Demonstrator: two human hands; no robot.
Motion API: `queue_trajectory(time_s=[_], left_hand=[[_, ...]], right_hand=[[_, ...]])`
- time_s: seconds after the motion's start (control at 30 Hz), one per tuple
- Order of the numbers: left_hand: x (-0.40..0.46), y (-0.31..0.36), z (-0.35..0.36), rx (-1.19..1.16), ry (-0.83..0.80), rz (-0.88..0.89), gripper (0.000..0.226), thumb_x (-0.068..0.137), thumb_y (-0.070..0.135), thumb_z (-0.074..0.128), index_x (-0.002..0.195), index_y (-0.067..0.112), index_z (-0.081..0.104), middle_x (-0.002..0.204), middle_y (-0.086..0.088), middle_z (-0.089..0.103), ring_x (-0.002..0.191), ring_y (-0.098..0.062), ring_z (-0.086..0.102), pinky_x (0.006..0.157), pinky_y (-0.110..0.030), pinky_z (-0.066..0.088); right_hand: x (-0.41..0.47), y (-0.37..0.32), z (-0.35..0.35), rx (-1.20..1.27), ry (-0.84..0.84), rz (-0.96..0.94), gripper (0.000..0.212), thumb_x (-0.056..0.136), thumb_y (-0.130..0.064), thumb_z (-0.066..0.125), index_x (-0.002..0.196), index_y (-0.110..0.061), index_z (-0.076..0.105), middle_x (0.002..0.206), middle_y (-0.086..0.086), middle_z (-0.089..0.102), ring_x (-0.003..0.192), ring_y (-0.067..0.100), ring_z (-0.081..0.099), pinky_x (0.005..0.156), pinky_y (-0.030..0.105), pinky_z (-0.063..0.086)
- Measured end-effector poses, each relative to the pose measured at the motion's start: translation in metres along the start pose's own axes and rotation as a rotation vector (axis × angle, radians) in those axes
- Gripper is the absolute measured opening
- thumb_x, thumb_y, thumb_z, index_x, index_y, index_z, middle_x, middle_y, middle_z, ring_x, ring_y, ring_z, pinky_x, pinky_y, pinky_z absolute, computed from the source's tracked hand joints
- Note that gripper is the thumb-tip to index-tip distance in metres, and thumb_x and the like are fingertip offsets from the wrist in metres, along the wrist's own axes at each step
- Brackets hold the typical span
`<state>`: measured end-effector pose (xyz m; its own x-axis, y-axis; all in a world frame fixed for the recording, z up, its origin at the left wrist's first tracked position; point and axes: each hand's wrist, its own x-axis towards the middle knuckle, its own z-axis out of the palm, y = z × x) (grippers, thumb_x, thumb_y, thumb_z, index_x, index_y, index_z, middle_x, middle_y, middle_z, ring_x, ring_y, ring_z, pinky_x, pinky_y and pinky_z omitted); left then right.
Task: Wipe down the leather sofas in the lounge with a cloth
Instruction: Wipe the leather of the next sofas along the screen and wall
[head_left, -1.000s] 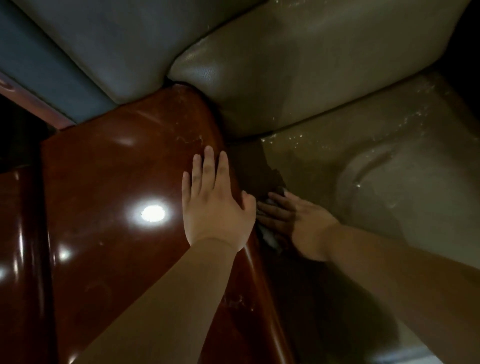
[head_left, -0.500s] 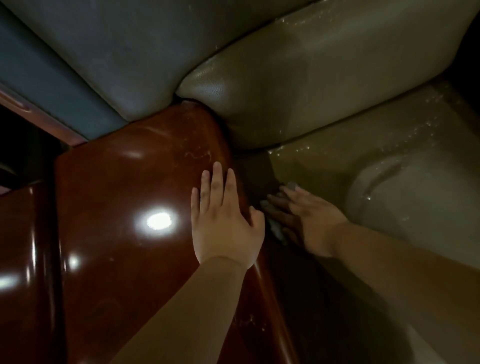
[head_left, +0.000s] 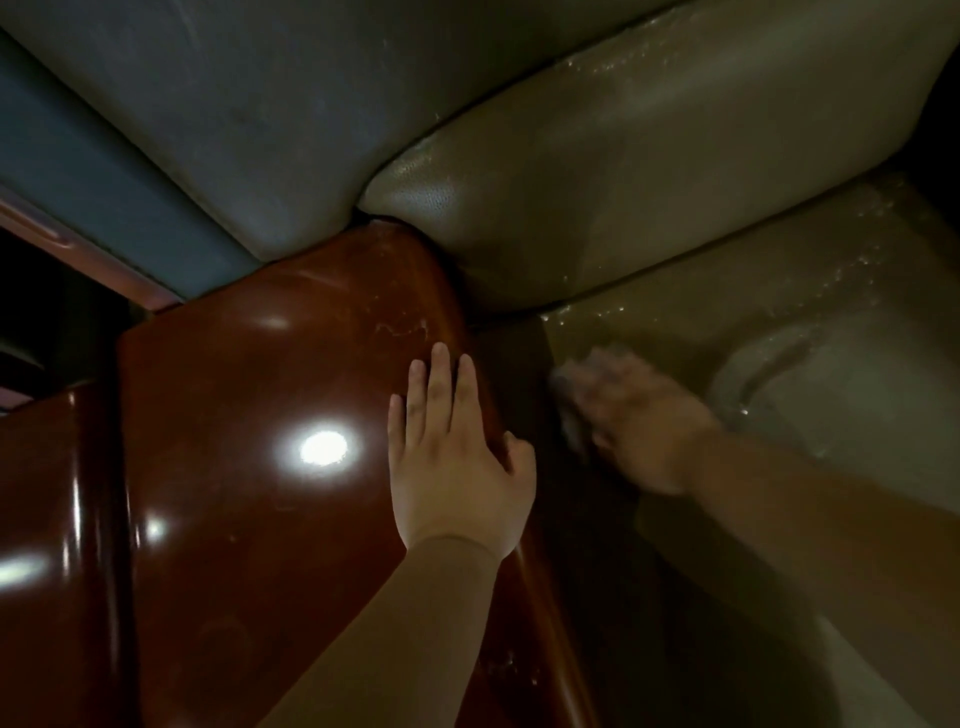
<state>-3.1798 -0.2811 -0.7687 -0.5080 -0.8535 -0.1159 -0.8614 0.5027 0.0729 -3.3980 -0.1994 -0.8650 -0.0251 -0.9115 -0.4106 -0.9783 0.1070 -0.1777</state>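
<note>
Down in the corner of the seat cushion (head_left: 810, 332), a pale cloth (head_left: 569, 384) lies under the right hand (head_left: 639, 421); blur hides whether its fingers grip it or just press. To wipe well, I'd work firmly into the seam under the back cushion (head_left: 623, 171). Leather looks soft, grained, wet-speckled. The left hand (head_left: 457, 467) rests flat, fingers straight, on the glossy rounded wooden armrest (head_left: 249, 415).

Dim, warm-toned shot. Overhead light glares as a hard white spot on glossy wooden armrest (head_left: 249, 467), smaller streaks at left edge. Right hand (head_left: 639, 421) motion-blurred, left hand (head_left: 457, 467) sharp. Corners fall black; wide-angle bending at edges.
</note>
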Motion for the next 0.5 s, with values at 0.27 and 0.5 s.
queue_trajectory(time_s=[0.27, 0.5], left_hand=[[0.0, 0.0, -0.006, -0.005, -0.054, -0.002, 0.085, 0.096, 0.056, 0.028, 0.17, 0.023, 0.002, 0.177, 0.004, -0.012, 0.162, -0.014, -0.018, 0.134, -0.045, 0.002], [0.044, -0.004, -0.026, -0.007, 0.007, 0.053, 0.078, 0.094, 0.067, 0.035, 0.163, 0.032, 0.029, 0.172, -0.003, 0.016, 0.155, -0.027, 0.017, 0.125, -0.053, 0.02]], right_hand=[[-0.013, -0.038, 0.004, 0.038, -0.021, 0.044, 0.079, 0.104, -0.045, 0.037, 0.159, -0.036, -0.02, 0.166, -0.005, -0.029, 0.151, 0.03, -0.034, 0.113, 0.05, -0.031], [0.006, 0.019, -0.014, -0.024, 0.006, 0.089, 0.072, 0.107, -0.047, 0.031, 0.166, -0.032, -0.007, 0.176, -0.001, -0.003, 0.161, 0.026, -0.009, 0.121, 0.037, -0.023]])
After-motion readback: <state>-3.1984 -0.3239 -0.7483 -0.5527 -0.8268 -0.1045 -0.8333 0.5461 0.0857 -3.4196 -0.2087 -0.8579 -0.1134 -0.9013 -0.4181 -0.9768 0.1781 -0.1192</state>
